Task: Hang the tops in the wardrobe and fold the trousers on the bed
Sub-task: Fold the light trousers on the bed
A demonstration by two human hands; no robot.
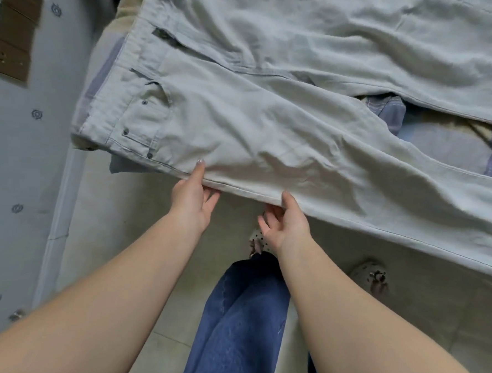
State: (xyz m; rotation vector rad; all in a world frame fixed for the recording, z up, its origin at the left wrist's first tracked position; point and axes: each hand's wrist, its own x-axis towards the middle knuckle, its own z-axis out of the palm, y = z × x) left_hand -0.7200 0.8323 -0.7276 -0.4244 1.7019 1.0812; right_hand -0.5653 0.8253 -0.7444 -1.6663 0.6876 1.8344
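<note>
The left hand (191, 196) pinches the near side seam of the trousers (243, 122) with its thumb on top of the cloth and its fingers (211, 199) tucked under the edge. The right hand (284, 222) does the same a little farther down the leg: thumb over the seam, fingers curled loosely beneath.

The trousers lie front-up across the bed (443, 146), waistband to the left, both legs running off to the right, the near edge hanging just past the mattress over the floor (116, 207). The 2 legs are spread apart, with blue bedding showing between them.

The step in hand looks like the 1st fold, bringing the near leg over onto the far 1. To do it well:

- Keep both pinches on the seam itself so the edge stays straight.
- Lift and carry both hands together, at the same height.
- Lay seam on seam, then smooth the creased thigh cloth flat before folding lengthwise.
</note>
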